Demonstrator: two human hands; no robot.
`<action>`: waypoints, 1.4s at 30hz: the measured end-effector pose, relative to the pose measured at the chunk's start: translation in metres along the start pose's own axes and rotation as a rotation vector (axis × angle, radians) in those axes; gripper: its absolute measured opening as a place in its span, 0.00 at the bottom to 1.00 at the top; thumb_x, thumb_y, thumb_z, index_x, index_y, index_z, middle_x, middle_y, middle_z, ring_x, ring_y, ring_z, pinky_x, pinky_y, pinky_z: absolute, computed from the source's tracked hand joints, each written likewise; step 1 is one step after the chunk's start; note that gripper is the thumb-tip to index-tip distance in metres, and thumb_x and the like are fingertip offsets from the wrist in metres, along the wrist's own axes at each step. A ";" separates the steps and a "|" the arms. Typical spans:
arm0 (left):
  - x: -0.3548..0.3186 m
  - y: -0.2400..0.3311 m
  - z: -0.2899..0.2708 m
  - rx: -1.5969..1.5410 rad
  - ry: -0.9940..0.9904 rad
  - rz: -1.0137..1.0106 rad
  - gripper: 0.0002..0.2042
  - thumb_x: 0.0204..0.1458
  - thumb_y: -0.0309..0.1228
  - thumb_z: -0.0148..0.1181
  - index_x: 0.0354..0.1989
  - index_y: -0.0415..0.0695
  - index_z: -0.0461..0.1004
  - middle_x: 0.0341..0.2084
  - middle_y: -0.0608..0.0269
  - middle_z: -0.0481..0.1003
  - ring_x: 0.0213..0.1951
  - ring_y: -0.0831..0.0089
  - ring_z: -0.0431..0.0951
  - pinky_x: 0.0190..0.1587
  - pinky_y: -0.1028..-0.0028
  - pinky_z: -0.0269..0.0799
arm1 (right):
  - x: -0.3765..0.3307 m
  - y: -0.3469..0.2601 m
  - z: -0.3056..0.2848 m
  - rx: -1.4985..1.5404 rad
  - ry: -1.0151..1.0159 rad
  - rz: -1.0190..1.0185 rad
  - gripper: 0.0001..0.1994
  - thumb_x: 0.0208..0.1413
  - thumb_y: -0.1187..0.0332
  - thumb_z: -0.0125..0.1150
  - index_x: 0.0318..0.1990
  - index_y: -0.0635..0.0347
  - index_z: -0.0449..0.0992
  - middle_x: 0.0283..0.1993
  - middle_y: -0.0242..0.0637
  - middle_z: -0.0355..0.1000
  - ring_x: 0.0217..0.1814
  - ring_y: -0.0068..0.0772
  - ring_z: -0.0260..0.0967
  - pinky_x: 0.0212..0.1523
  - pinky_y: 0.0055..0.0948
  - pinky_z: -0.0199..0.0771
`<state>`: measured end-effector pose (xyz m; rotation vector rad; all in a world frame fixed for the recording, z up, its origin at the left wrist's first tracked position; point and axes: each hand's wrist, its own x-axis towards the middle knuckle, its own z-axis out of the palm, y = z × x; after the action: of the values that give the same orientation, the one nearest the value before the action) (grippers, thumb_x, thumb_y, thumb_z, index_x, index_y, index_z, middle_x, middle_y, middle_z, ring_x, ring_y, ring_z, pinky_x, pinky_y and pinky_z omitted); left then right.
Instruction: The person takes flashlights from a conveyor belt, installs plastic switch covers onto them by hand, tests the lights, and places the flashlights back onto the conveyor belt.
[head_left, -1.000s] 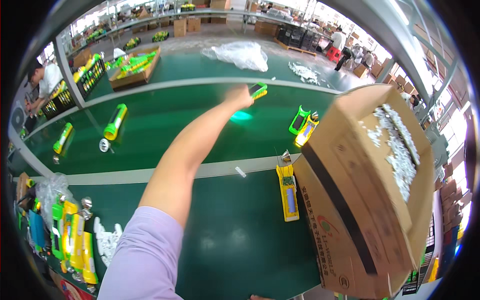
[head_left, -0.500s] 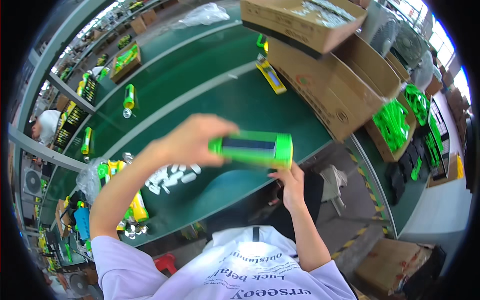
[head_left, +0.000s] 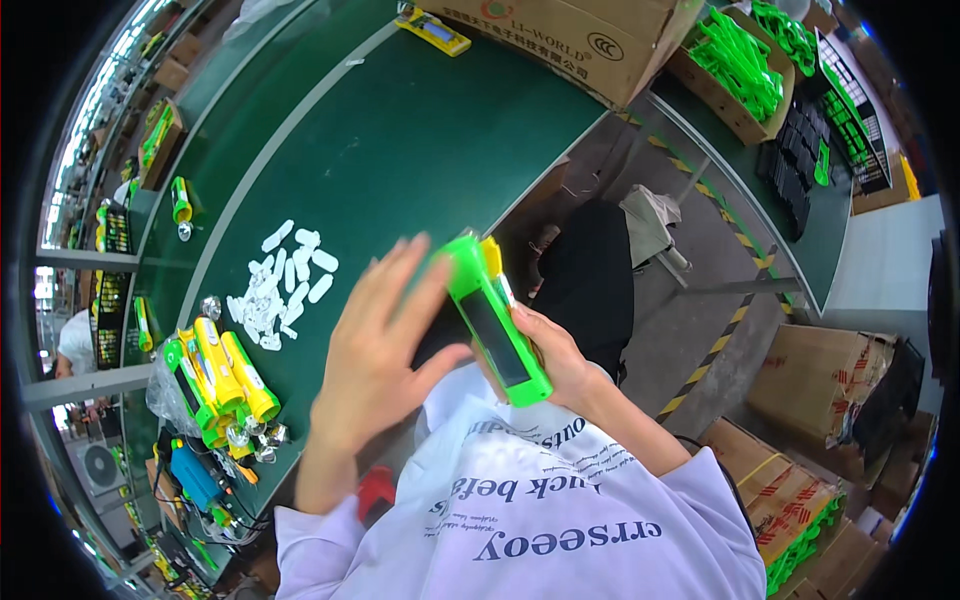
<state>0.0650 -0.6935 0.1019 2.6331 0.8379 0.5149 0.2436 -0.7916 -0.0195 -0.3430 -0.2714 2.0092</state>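
Close to my body, a green-and-yellow flashlight housing with a dark panel on its side is held at a slant. My right hand is wrapped around its right side, with the fingers partly hidden behind it. My left hand is open beside the housing's upper end, fingers apart and a little blurred. Whether its fingertips touch the green end, I cannot tell. Left of my left hand, small white plastic pieces lie loosely heaped on the green tabletop.
Several yellow-and-green flashlight bodies with silver reflectors are piled at the left, near a blue tool. At the back stands a cardboard box, beside a yellow piece. Green parts fill a box at right.
The housing has come nearer my body and swung from level to steeply slanted. My left hand has let go of its end and opened; my right hand now grips it. The view has shifted.
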 end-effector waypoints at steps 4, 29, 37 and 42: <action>-0.026 0.031 0.025 -0.440 0.141 -0.520 0.27 0.42 0.25 0.70 0.54 0.35 0.72 0.35 0.50 0.80 0.34 0.69 0.83 0.37 0.72 0.79 | 0.019 0.003 0.015 -0.057 0.148 -0.218 0.27 0.68 0.49 0.44 0.66 0.53 0.54 0.50 0.36 0.69 0.51 0.32 0.70 0.50 0.38 0.75; -0.048 0.025 0.068 -0.843 0.311 -0.568 0.29 0.52 0.22 0.67 0.61 0.25 0.63 0.54 0.43 0.73 0.55 0.64 0.75 0.60 0.68 0.67 | 0.035 -0.004 0.020 -0.365 0.406 -0.469 0.35 0.59 0.47 0.62 0.64 0.59 0.55 0.57 0.36 0.64 0.62 0.28 0.60 0.63 0.34 0.60; -0.042 0.021 0.080 -0.761 0.330 -0.552 0.28 0.49 0.25 0.69 0.59 0.29 0.68 0.48 0.46 0.78 0.50 0.68 0.79 0.55 0.71 0.72 | 0.034 -0.006 0.019 -0.403 0.362 -0.479 0.36 0.57 0.46 0.63 0.64 0.59 0.57 0.56 0.34 0.65 0.59 0.27 0.62 0.62 0.33 0.63; -0.040 0.023 0.074 -0.824 0.231 -0.591 0.26 0.53 0.20 0.64 0.60 0.26 0.65 0.53 0.44 0.74 0.53 0.66 0.76 0.59 0.68 0.69 | 0.028 -0.009 0.012 -0.431 0.316 -0.431 0.35 0.58 0.48 0.62 0.65 0.59 0.59 0.56 0.33 0.66 0.59 0.26 0.63 0.62 0.33 0.63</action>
<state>0.0774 -0.7499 0.0361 1.5168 1.1077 0.7847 0.2353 -0.7629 -0.0084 -0.7931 -0.5301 1.4376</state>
